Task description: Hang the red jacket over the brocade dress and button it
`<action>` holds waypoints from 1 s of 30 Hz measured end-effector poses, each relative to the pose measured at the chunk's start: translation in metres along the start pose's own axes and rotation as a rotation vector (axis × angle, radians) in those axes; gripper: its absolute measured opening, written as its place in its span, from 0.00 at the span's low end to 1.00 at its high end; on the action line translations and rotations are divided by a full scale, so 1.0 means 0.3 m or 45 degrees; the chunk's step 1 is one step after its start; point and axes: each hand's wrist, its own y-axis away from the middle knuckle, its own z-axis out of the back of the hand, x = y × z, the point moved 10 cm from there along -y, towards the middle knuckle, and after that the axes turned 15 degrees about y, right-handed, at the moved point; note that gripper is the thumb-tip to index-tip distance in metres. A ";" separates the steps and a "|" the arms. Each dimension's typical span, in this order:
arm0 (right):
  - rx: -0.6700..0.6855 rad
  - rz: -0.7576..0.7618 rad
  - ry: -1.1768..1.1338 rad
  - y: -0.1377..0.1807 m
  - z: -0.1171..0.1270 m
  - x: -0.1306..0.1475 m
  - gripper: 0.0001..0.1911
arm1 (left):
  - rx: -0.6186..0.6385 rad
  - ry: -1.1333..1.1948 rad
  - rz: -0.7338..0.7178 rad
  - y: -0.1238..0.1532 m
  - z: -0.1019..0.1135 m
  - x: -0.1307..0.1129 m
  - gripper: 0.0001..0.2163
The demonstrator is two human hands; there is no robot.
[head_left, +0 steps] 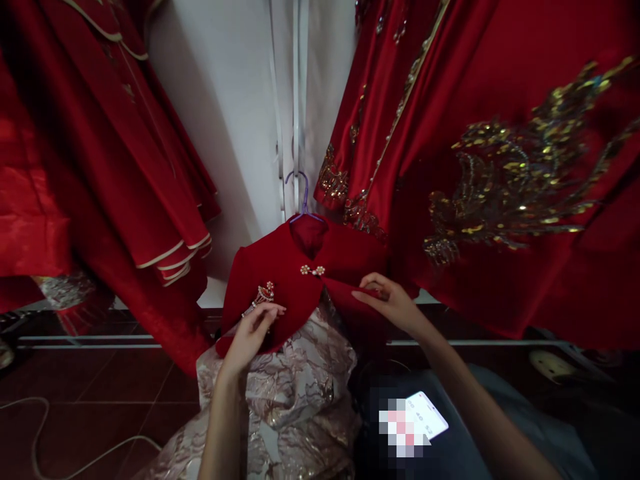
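A short red cape jacket (300, 307) with a gold flower-shaped clasp (313, 270) at the neck hangs on a purple hanger (305, 193). My right hand (390, 303) pinches the jacket's front edge on the right and holds that flap lifted outward. Over the left front panel, my left hand (253, 333) has its thumb and fingers drawn together beside a beaded brooch (265, 291), partly covering it. What those fingers hold, if anything, is hidden. Beneath the jacket lies a pale patterned brocade fabric (300, 387) with a metallic sheen, bunched in folds.
Red garments (150, 153) with cream trim hang at the left. On the right hang a red gown (370, 127) with gold beading and a red garment with a sequin motif (525, 167). A lit phone (430, 413) rests at lower right. A white cable (45, 427) crosses the tiled floor.
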 end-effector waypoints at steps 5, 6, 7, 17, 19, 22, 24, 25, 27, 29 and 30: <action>0.159 0.032 -0.423 0.026 0.003 0.206 0.16 | 0.254 -0.196 -0.037 -0.062 -0.163 0.085 0.15; 0.173 0.069 -0.470 0.022 -0.022 0.247 0.16 | 0.256 -0.217 -0.045 -0.090 -0.192 0.102 0.17; 0.177 0.110 -0.491 0.015 -0.056 0.281 0.17 | 0.243 -0.234 -0.058 -0.118 -0.218 0.119 0.18; -0.106 0.229 0.136 -0.122 -0.418 0.156 0.06 | -0.740 -0.176 -0.378 -0.044 -0.028 0.155 0.08; -0.092 0.208 0.138 -0.127 -0.446 0.121 0.07 | -0.967 -0.116 -0.447 0.008 0.071 0.152 0.07; -0.032 0.191 0.021 -0.118 -0.474 0.102 0.10 | -0.875 0.116 -0.466 -0.022 0.121 0.182 0.10; 0.028 0.193 -0.072 -0.109 -0.493 0.100 0.11 | -0.762 0.225 -0.422 -0.056 0.115 0.207 0.12; 0.052 0.195 -0.109 -0.105 -0.501 0.100 0.12 | -0.738 0.250 -0.398 -0.065 0.111 0.217 0.12; 0.059 0.181 -0.160 -0.103 -0.508 0.094 0.12 | -0.731 0.284 -0.358 -0.071 0.107 0.229 0.13; 0.037 0.157 -0.185 -0.107 -0.509 0.086 0.12 | -0.741 0.326 -0.328 -0.069 0.108 0.234 0.14; 0.021 0.157 -0.179 -0.110 -0.509 0.086 0.12 | -0.750 0.352 -0.317 -0.067 0.110 0.235 0.14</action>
